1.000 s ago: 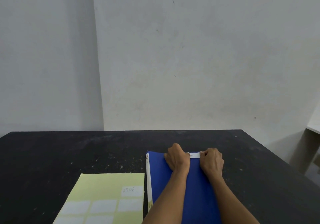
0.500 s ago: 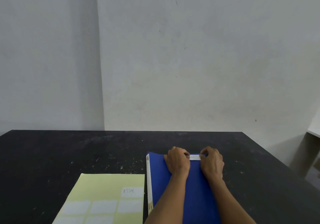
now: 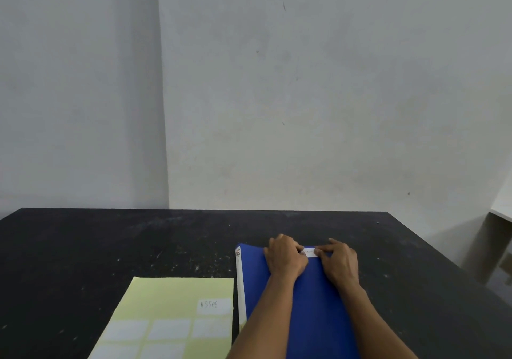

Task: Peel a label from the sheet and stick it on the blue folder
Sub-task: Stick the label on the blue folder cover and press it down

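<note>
The blue folder (image 3: 315,297) lies flat on the black table, its white spine on the left. A small white label (image 3: 309,252) sits near the folder's far edge. My left hand (image 3: 285,257) and my right hand (image 3: 340,261) rest on the folder on either side of the label, fingertips pressing its two ends; most of the label is hidden under the fingers. To the left lies the pale yellow label sheet (image 3: 166,297), with several white labels on it, one bearing handwriting.
The black table (image 3: 110,242) is speckled with pale marks and stands against a grey wall. Its right edge runs diagonally toward me, and a pale piece of furniture (image 3: 498,236) stands beyond it on the right.
Both hands stay on the label. The fingers have spread slightly outward along it, and the view has shifted a little.
</note>
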